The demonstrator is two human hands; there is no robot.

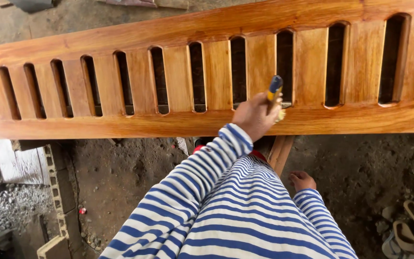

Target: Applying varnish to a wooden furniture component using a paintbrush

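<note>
Because the left hand (254,115) grips a blue-and-yellow-handled brush (275,93) at the glossy slatted wooden panel's (178,76) lower rail while the right hand (302,180) hangs loosely curled and empty below, excess finish could run into 1 slot.

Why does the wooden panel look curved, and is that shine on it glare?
Head view: the wide lens bows the wooden panel; its glossy top rail reflects soft daylight. The left hand gripping the brush is sharp; the ground below lies dim.
</note>
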